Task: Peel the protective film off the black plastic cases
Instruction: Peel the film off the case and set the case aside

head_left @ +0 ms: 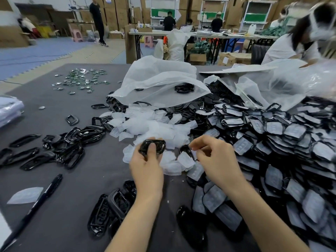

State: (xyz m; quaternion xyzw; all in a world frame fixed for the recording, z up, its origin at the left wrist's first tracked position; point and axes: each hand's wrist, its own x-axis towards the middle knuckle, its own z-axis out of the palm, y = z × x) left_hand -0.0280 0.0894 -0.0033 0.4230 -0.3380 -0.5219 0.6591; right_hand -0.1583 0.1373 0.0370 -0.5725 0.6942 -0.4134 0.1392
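On the grey bench [81, 179], toward its front edge, the left hand [147, 166] grips a black case [152, 146], thumb across it. The right hand [216, 157] curls just beside, its hold unclear.

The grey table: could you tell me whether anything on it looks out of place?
One film piece lies alone near the left edge, beside a black pen, well apart from the heap of peeled film in the middle. Nothing else stands out.

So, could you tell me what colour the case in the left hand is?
The oval plastic case is glossy black; the head view shows it.
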